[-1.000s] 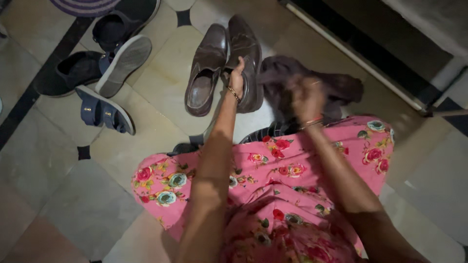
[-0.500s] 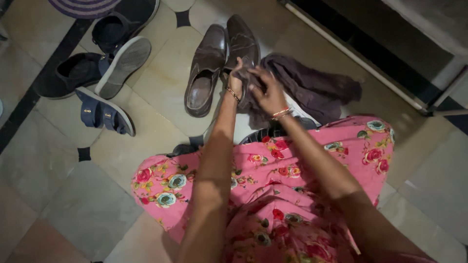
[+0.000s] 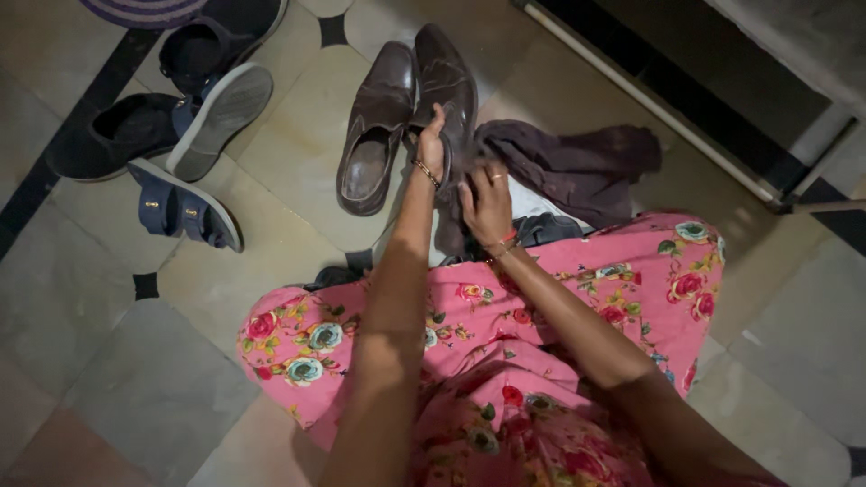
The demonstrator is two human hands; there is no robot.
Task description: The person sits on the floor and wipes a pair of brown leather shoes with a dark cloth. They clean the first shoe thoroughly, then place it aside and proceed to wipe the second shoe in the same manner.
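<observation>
Upright, toe away, the brown shoe (image 3: 448, 86) was gripped at its heel by the left hand (image 3: 433, 149); beside it, the right hand (image 3: 487, 203) was closed on the dark cloth (image 3: 577, 167).

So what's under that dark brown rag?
Under the crumpled dark brown cloth a strip of something white shows, and pale tiled floor around it. The cloth hides the rest, so what the white thing is cannot be told.

Tiled floor (image 3: 298, 162), pale stone squares with thin black strips and little black diamonds at the corners. Lying on it: a brown leather shoe (image 3: 372, 126), a dark crumpled cloth (image 3: 577, 167), black shoes (image 3: 108, 135), a blue sandal (image 3: 180, 207) and a grey-soled one tipped over (image 3: 221, 117).
</observation>
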